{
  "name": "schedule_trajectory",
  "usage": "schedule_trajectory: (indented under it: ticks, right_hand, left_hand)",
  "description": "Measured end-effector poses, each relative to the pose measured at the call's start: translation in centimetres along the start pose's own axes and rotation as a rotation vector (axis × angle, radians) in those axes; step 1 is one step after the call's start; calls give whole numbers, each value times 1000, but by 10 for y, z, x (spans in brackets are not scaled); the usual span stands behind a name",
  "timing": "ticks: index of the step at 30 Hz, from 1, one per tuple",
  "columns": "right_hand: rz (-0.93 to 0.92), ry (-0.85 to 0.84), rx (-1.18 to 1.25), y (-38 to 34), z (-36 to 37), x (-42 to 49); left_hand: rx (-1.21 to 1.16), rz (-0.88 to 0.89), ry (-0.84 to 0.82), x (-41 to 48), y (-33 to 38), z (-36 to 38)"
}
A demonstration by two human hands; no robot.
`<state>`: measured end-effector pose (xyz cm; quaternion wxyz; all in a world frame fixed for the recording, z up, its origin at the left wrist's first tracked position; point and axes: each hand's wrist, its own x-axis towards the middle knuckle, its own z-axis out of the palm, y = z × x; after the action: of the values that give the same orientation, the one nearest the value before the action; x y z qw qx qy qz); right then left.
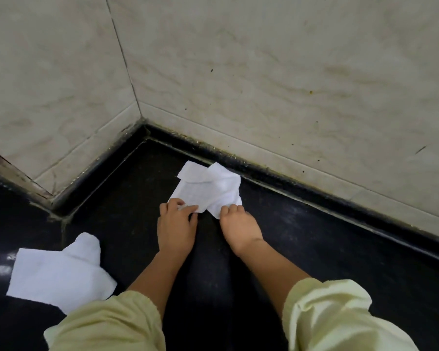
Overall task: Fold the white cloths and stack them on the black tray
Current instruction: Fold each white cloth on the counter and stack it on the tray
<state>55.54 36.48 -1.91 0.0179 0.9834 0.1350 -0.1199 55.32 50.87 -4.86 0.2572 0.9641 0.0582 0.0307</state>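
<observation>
White cloth (pixel 208 190) is lying rumpled on the shiny black counter (pixel 302 249), close to the tiled wall (pixel 276 72), with both hands working its near edge. Best move here, I reckon, is flattening it out first: pulling those two near corners apart until the creases go, then bringing the near edge over to meet the far one so the corners actually line up. Rushing it while it's still bunched is just going to be making a lumpy fold.

Left hand (pixel 175 224) is resting on the near left corner, fingers (pixel 188 210) curled low and mostly closed, pinching or pinning the fabric. Right hand (pixel 241 229) is sitting at the near right corner, fingers bent down onto the edge; can't tell if it's really gripping or just pressing. A second cloth (pixel 58 272) is waiting unfolded well off to the left. No black tray is showing up anywhere, unless that dark surface counts.
</observation>
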Motion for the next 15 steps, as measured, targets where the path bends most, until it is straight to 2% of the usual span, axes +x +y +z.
schedule_trajectory:
  ticks: [4, 9, 12, 15]
  right_hand:
    - [152, 27, 342, 12, -8, -5]
    - [314, 168, 756, 36, -23, -31]
    - [362, 187, 986, 50, -38, -56]
    - [339, 178, 1168, 64, -53, -87]
  left_hand:
    - [-65, -11, 41, -3, 0, -3]
    - [-110, 30, 79, -19, 7, -21]
    - [-82, 114, 54, -33, 9, -33]
    - [-111, 119, 54, -50, 16, -45]
